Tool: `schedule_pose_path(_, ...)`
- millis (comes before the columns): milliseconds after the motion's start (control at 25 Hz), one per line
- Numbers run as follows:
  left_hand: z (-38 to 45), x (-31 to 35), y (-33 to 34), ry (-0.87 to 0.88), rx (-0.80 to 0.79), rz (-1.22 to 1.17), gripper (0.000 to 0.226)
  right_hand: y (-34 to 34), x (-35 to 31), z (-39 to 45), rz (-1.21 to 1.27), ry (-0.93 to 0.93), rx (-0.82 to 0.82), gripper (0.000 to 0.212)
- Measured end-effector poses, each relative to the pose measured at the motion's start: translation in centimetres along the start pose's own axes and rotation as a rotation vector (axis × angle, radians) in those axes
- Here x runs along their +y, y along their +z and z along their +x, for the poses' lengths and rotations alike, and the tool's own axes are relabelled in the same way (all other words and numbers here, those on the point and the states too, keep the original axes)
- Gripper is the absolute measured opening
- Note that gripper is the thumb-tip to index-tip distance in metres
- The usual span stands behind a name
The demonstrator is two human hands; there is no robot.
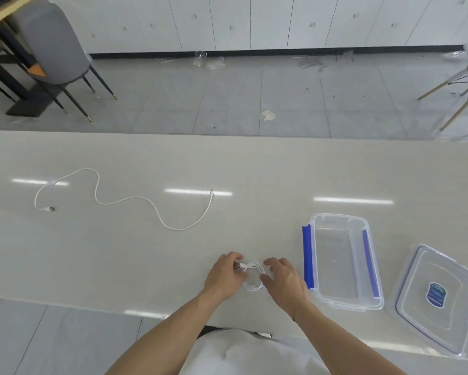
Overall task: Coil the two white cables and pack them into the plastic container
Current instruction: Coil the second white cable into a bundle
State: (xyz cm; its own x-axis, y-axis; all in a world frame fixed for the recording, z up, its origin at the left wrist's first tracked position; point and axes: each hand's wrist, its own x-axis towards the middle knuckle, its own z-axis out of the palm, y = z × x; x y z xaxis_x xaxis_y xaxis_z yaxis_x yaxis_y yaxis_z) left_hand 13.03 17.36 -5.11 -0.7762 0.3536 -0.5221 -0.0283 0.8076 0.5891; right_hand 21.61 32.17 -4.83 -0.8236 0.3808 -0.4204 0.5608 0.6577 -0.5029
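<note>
A white cable wound into a small coil (253,277) lies on the pale table near its front edge, between my two hands. My left hand (224,276) pinches the coil's left side at the plug end. My right hand (283,280) has thumb and fingers curled around the coil's right side. A second white cable (135,198) lies uncoiled in loose curves at the far left of the table, away from both hands. The clear plastic container (376,269), with blue clips along its long sides, stands open and empty just right of my right hand.
The container's clear lid (416,318) with a blue label lies flat at the table's right front corner. The table's far edge (227,134) runs across the middle of the view. Beyond it are a grey floor, a grey chair (51,50) far left and stool legs (454,90) far right.
</note>
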Motion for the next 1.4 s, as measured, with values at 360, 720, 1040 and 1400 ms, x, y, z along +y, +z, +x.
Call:
schedule_pose_path(360, -0.1, -2.3, -6.3, 0.046, -0.227, 0.258, 0.048, -2.1, -0.8, 1.6, -0.357, -0.174, -0.058, 0.037)
schedule_pose_path(720, 2.4, -6.8, -15.8, 0.099, -0.123, 0.541, 0.044, -1.9, -7.5, 6.2, -0.451, -0.248, -0.080, 0.036)
schedule_pose_path(1040, 7.9, -8.0, -20.5, 0.205, -0.122, 0.724, 0.045, 0.0, -13.6, 10.5, -0.572, -0.353, -0.048, 0.039)
schedule_pose_path(1400, 11.7, -6.1, -18.6, 0.267, -0.115, 0.774, 0.043, 0.3, -17.1, 15.8, -0.761, -0.484, -0.044, 0.054)
